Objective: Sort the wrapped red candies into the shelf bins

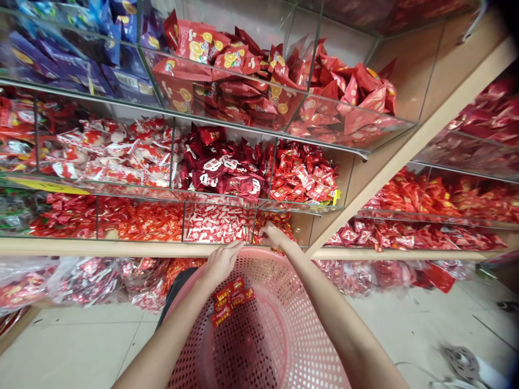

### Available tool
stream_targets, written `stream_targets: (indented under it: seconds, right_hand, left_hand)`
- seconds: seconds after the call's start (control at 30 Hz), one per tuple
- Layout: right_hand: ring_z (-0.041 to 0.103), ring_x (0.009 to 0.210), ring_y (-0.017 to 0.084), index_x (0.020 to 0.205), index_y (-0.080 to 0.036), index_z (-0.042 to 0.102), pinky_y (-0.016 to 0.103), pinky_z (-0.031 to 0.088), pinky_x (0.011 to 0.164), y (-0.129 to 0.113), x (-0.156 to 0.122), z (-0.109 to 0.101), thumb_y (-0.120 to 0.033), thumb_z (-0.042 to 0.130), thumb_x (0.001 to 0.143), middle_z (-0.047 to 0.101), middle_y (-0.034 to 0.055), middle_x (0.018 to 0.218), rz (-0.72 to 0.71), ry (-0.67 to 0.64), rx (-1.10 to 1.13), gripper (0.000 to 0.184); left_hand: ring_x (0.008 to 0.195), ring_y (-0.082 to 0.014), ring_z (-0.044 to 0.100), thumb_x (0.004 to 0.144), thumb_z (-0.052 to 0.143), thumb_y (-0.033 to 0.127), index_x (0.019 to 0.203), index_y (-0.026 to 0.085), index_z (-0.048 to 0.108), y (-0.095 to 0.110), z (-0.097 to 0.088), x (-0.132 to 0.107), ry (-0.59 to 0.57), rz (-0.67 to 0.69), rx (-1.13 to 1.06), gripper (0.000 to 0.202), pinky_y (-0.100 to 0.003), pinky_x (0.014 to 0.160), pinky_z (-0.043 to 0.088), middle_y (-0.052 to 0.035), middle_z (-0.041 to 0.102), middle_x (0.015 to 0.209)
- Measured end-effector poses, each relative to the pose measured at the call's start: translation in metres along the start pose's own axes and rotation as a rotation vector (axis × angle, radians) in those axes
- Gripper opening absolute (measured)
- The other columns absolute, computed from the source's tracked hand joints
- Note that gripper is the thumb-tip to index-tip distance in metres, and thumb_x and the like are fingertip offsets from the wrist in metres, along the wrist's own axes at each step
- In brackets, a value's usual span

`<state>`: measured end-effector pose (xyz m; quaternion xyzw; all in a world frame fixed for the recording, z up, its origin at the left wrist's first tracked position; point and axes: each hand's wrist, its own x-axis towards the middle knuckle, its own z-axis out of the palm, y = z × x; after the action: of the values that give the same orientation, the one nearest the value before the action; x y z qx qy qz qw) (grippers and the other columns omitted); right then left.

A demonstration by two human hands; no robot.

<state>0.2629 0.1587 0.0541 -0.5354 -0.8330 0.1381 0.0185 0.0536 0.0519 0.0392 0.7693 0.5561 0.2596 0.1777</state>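
A pink perforated plastic basket [324, 346] stands in front of me, its far rim up against the lowest shelf. Several small red and yellow wrapped candies [231, 298] lie inside it. My left hand [222, 263] grips the basket's rim on the far left side, fingers pointing toward the shelf. My right hand [276, 237] reaches over the rim into a bottom-row bin of small red and gold wrapped candies [279, 219]. Its fingers are curled among the wrappers, and what they hold is hidden. Left of that bin is one with red and white wrapped candies [219, 221].
Clear dividers and front panels edge the shelf bins, with red orange-print packets [239, 56] above. A wooden post [405, 146] slants at the right. Plastic bags of candy [93, 278] sit below the shelf. A white device [466, 362] lies on the tiled floor.
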Motion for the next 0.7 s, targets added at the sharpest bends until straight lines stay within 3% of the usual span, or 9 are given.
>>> stream_targets:
  seconds: [0.2, 0.4, 0.53, 0.7]
  right_hand:
    - [0.051, 0.074, 0.011, 0.088, -0.017, 0.063, 0.02, 0.033, 0.063, -0.01, -0.005, -0.007, -0.009, 0.061, 0.071, 0.057, 0.0041, 0.092, -0.026, -0.005, -0.05, 0.019]
    - [0.051, 0.067, 0.012, 0.089, -0.017, 0.061, 0.021, 0.031, 0.06, -0.009, -0.007, -0.004, -0.01, 0.058, 0.074, 0.061, 0.0012, 0.077, -0.063, 0.005, -0.004, 0.016]
    - [0.054, 0.08, 0.014, 0.095, -0.016, 0.062, 0.023, 0.037, 0.071, -0.004, -0.018, -0.013, -0.014, 0.059, 0.077, 0.061, 0.0054, 0.089, -0.123, 0.132, 0.072, 0.018]
    - [0.055, 0.085, 0.015, 0.095, -0.017, 0.062, 0.026, 0.04, 0.078, -0.016, -0.059, -0.04, -0.021, 0.055, 0.083, 0.058, 0.0059, 0.094, -0.259, 0.258, 0.264, 0.015]
  left_hand:
    - [0.118, -0.0144, 0.051, 0.088, 0.038, 0.022, 0.125, 0.03, 0.052, -0.001, 0.0, -0.001, 0.011, 0.003, -0.022, 0.041, -0.031, 0.103, 0.039, 0.0027, 0.053, 0.132]
    - [0.118, -0.0148, 0.052, 0.088, 0.036, 0.023, 0.126, 0.029, 0.052, -0.003, 0.001, -0.001, 0.016, 0.025, -0.008, 0.041, -0.031, 0.102, 0.04, 0.0016, 0.053, 0.132]
    - [0.118, -0.0142, 0.052, 0.088, 0.036, 0.021, 0.125, 0.029, 0.052, -0.003, 0.0, 0.0, 0.014, 0.029, -0.016, 0.042, -0.031, 0.103, 0.039, 0.002, 0.053, 0.131]
    - [0.119, -0.0135, 0.05, 0.087, 0.036, 0.02, 0.126, 0.029, 0.052, -0.002, 0.0, 0.0, 0.01, 0.021, -0.019, 0.042, -0.031, 0.104, 0.038, 0.0032, 0.053, 0.131]
